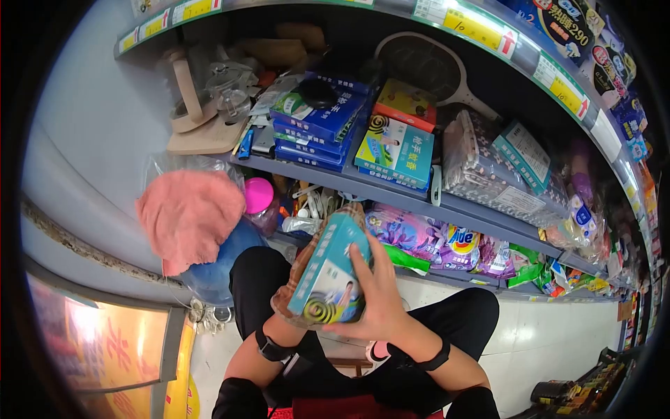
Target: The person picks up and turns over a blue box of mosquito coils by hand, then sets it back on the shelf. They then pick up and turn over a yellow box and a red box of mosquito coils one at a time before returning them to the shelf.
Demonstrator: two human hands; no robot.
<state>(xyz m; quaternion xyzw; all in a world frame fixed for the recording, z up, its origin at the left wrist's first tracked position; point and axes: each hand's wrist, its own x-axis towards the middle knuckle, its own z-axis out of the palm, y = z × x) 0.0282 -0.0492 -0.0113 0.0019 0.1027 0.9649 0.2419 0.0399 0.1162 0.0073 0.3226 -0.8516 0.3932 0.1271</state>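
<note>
A teal box [326, 269] with a green spiral and a figure printed on it is held upright and tilted over my lap. My right hand [380, 293] wraps round its right side, fingers along the front. On the left side, my left hand [287, 307] grips it through a brown cloth [296, 269]; most of its fingers are hidden. On the shelf ahead lie a similar teal and yellow box [398, 150], a stack of blue boxes [314, 126] and an orange box [406, 103].
A pink cloth [192, 216] lies over a blue container [234, 258] at the left. Detergent bags [436, 241] fill the lower shelf. The shelf edge [488, 220] runs ahead of my knees. A racket [422, 66] and wooden stand [202, 136] are behind.
</note>
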